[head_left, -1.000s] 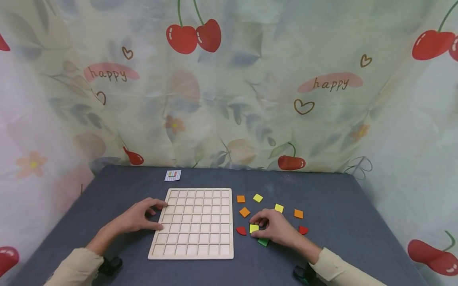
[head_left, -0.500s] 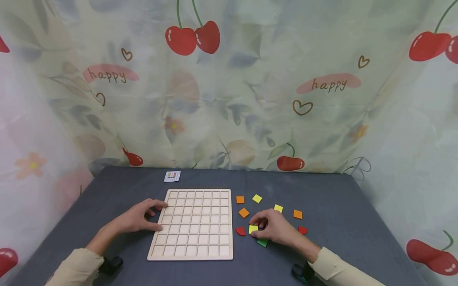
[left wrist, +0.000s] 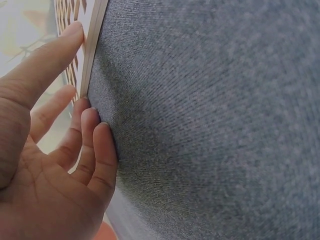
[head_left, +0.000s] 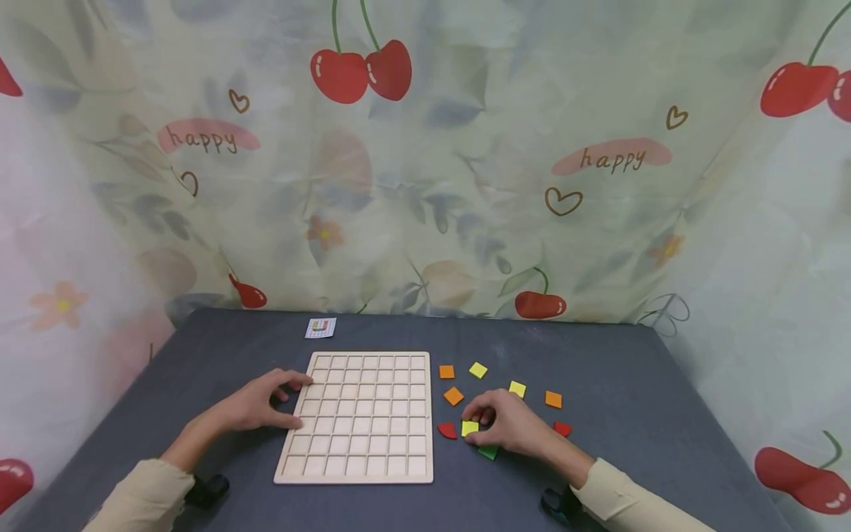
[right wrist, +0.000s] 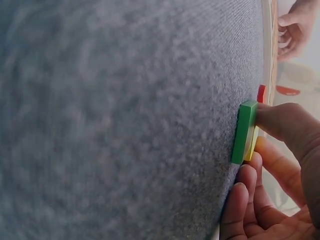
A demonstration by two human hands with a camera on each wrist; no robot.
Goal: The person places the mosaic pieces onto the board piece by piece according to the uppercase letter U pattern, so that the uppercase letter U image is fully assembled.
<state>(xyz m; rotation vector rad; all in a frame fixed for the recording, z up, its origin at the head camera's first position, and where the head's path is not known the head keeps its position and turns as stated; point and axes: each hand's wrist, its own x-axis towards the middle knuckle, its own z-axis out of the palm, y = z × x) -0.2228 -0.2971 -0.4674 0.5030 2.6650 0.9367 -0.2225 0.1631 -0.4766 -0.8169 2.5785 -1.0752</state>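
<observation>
A pale wooden grid board point(head_left: 362, 407) lies flat on the dark table. At its left edge my left hand point(head_left: 249, 403) rests with loosely bent fingers, the thumb tip point(left wrist: 74, 31) touching the rim in the left wrist view. Right of the board, my right hand point(head_left: 512, 425) pinches a yellow square tile point(head_left: 469, 428) between thumb and index finger. A green tile point(right wrist: 244, 131) sits right beside the yellow one, partly hidden by the hand in the head view. Left of the yellow tile is a red quarter-round piece point(head_left: 447, 430).
Around the right hand lie several loose tiles, among them an orange square point(head_left: 453, 396), a yellow square point(head_left: 478, 370) and a red piece point(head_left: 562, 428). A small printed card point(head_left: 320, 328) lies behind the board. A patterned curtain point(head_left: 425, 185) rises behind the table.
The yellow tile and the right fingertips have shifted very slightly toward the near side. My left hand stays at the board's edge.
</observation>
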